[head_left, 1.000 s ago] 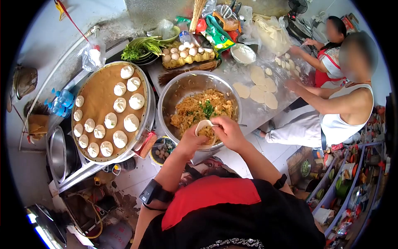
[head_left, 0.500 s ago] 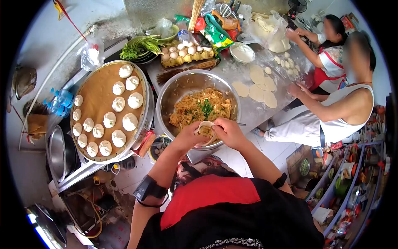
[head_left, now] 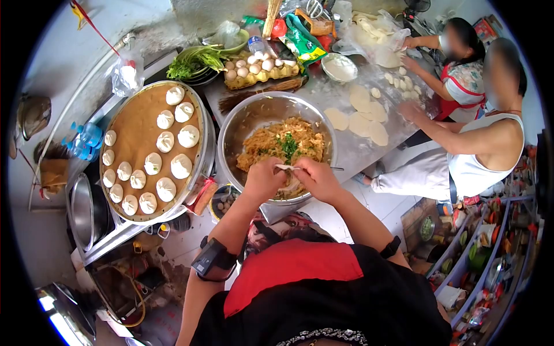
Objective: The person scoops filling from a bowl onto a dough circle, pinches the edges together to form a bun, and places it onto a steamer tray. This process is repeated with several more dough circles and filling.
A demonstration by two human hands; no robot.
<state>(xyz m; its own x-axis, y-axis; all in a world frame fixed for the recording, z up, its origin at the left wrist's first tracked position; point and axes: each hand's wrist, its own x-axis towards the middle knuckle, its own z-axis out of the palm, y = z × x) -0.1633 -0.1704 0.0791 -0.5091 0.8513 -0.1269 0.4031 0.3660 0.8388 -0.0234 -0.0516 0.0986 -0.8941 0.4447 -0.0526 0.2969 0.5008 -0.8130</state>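
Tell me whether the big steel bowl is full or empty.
Partly full: steel bowl holds a mound of filling, with bare inner wall showing on its far side.

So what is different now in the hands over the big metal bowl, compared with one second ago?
The left hand and right hand have closed together around the round white dough wrapper; a second ago it lay open like a cup with filling showing, and now only its edge shows between the fingers. The big metal bowl of shredded filling and the round tray of white buns stayed as they were.
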